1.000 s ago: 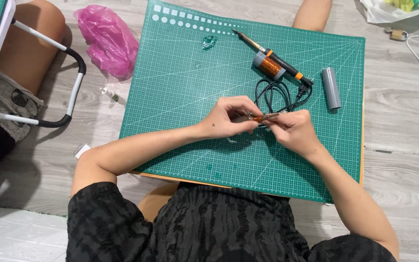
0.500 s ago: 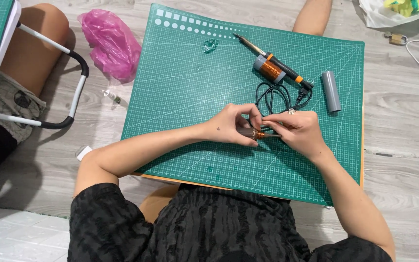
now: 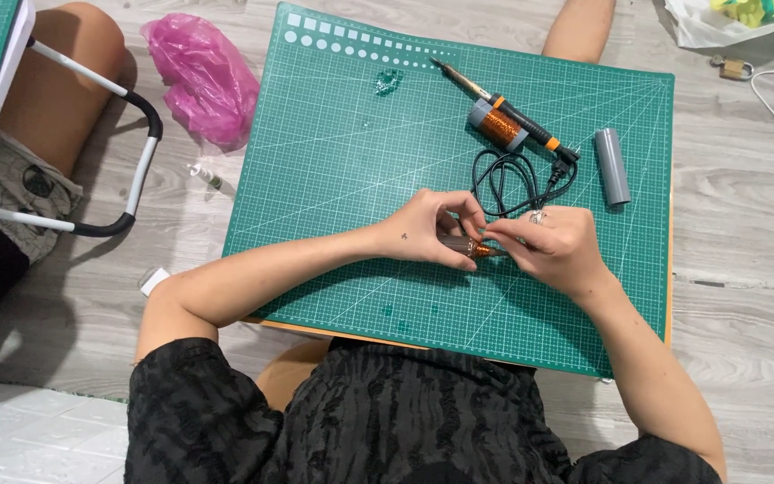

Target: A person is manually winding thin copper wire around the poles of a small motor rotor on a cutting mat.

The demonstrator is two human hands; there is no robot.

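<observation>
Hands [image 3: 494,240] now slightly lower — same grip (copper-wound piece [image 3: 469,246]).

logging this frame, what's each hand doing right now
Left hand: closed, fingers pinching one end of the small copper-wound piece.
Right hand: closed, fingertips pinching the piece's other end.

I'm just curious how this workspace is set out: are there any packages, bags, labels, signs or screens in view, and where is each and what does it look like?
No signs or screens show.
Pink plastic bag: crumpled, on the floor left of the green cutting mat.
White plastic bag: top right corner, holding yellow and green things, partly cut off.
Small white scrap: on the floor by the person's left elbow; whether it is a label is too small to tell.
</observation>
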